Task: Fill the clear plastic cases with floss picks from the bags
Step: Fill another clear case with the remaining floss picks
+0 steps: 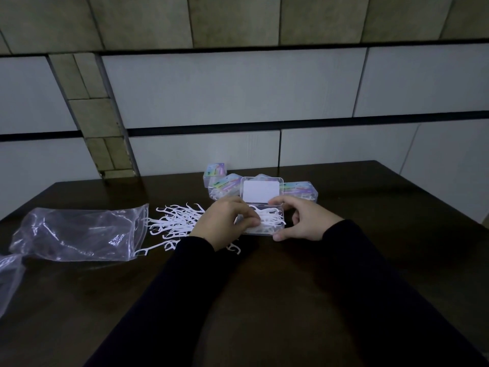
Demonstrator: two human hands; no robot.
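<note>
Dark table. Left hand pinches picks in the open case; right hand grips its right end. Loose pile, empty bag left. Closed cases behind.

White picks left of the clear case, rainbow-labelled cases behind it, dark brown table, black sleeves.
</note>
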